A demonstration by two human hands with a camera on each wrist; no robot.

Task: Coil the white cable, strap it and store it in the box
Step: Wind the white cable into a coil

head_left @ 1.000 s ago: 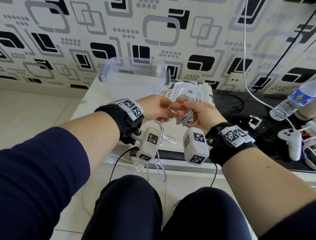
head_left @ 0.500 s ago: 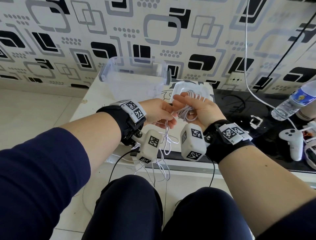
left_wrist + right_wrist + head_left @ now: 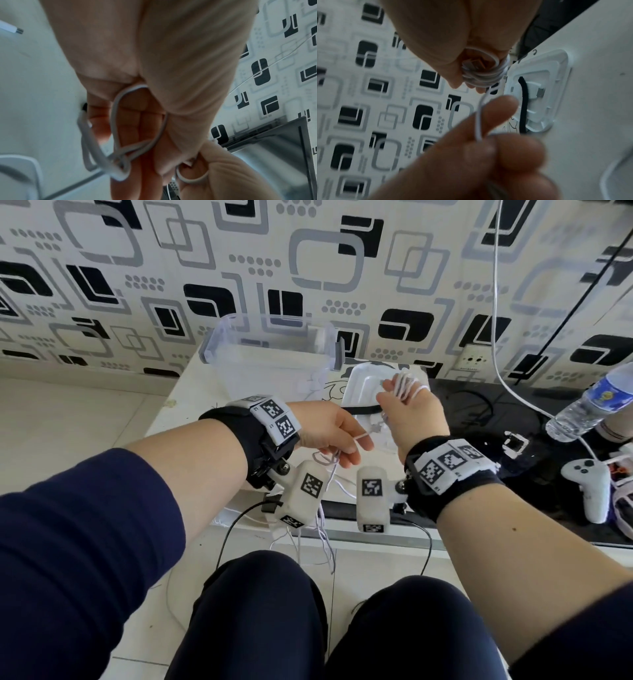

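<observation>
Right hand: raised over the white table, fingers curled round a bundle of white cable loops wound about them; in the right wrist view the turns sit stacked against the fingertips with a connector end tucked inside. Left hand: lower and just beside the right, thumb and fingers pinching a slack strand of the same cable; the left wrist view shows a loop lying across the palm and crossing itself near the fingertips. Loose cable: several strands hang from the left hand past the table edge toward the person's knees. Box: clear plastic, open-topped, at the back of the table against the patterned wall, apart from both hands. Lid: white, flat on the table just right of the box, directly under the right hand. Strap: black, narrow, lying across the lid, not touched by either hand. Black surface to the right: water bottle on its side; white game controller near the edge.
</observation>
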